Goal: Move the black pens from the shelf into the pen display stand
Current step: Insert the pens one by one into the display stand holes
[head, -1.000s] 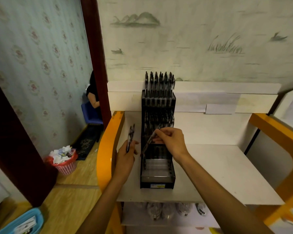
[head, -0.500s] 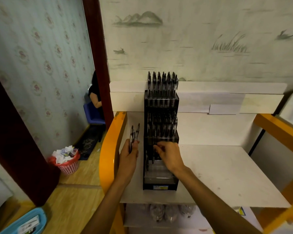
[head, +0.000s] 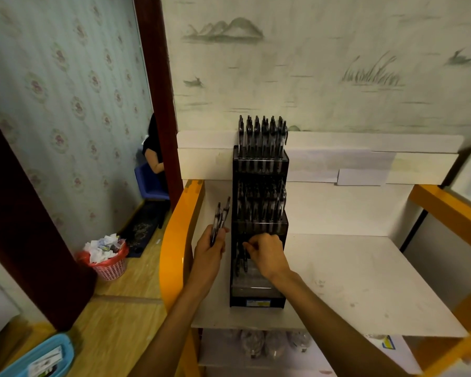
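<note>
A black tiered pen display stand (head: 259,297) stands on the white shelf (head: 365,281), toward its left side. Its top and middle tiers are full of black pens (head: 261,134). My left hand (head: 208,254) is just left of the stand, closed around a small bunch of black pens (head: 220,216) that point upward. My right hand (head: 267,254) is at the stand's lowest tier, fingers pinched on a black pen (head: 244,261) standing in a slot at the tier's left side.
An orange curved shelf frame (head: 174,246) borders the left; another orange rail (head: 452,205) is at right. A red basket of paper scraps (head: 106,261) sits on the wooden floor. A seated person (head: 154,151) shows through the doorway. Bagged items (head: 267,342) lie on the lower shelf.
My right hand has carried a pen from in front of the middle tier down into the lowest tier. My left hand has stayed beside the stand with its pens.
</note>
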`<state>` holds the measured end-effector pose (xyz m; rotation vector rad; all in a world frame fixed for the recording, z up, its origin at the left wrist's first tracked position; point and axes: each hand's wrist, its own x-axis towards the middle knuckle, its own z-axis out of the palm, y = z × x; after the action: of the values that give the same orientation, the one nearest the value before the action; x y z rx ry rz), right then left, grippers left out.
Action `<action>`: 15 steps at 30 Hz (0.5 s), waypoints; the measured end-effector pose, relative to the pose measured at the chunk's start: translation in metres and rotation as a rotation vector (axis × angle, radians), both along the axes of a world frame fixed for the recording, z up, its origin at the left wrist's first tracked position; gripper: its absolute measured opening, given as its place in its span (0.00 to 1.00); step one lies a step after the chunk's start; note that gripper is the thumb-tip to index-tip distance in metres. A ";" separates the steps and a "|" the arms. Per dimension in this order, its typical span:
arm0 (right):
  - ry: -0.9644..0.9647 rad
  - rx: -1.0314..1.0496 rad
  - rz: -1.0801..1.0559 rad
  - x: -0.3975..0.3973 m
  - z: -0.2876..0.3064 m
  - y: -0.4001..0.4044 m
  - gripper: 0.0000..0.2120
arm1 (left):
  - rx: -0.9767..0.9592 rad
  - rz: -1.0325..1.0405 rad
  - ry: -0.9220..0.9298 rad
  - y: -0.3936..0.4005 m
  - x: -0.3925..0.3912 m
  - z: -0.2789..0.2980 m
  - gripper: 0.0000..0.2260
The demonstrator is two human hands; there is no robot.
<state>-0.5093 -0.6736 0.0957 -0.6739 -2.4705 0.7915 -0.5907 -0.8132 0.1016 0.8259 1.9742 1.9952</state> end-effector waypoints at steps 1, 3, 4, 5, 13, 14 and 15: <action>0.002 -0.002 -0.004 0.000 0.000 0.000 0.15 | 0.002 -0.003 0.005 0.000 0.000 0.000 0.08; 0.008 -0.003 -0.012 0.002 -0.002 -0.001 0.14 | 0.008 -0.012 0.008 0.001 0.001 0.001 0.08; 0.000 -0.002 -0.017 0.002 -0.003 0.000 0.13 | 0.011 -0.016 0.007 0.000 0.002 0.001 0.09; -0.014 0.001 -0.023 0.003 -0.005 0.000 0.13 | 0.012 -0.016 0.006 0.000 0.002 0.001 0.09; -0.122 0.049 -0.031 0.002 -0.010 0.003 0.15 | 0.011 -0.072 -0.039 0.002 0.007 0.002 0.10; -0.131 0.049 -0.032 0.003 -0.007 0.003 0.18 | 0.002 -0.078 -0.043 0.003 0.007 0.001 0.10; -0.128 0.039 -0.032 0.005 -0.003 0.005 0.20 | -0.009 -0.081 -0.042 0.004 0.008 0.001 0.11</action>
<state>-0.5047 -0.6689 0.0923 -0.7705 -2.5755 0.7066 -0.5832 -0.8096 0.1026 0.8412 1.8940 1.9412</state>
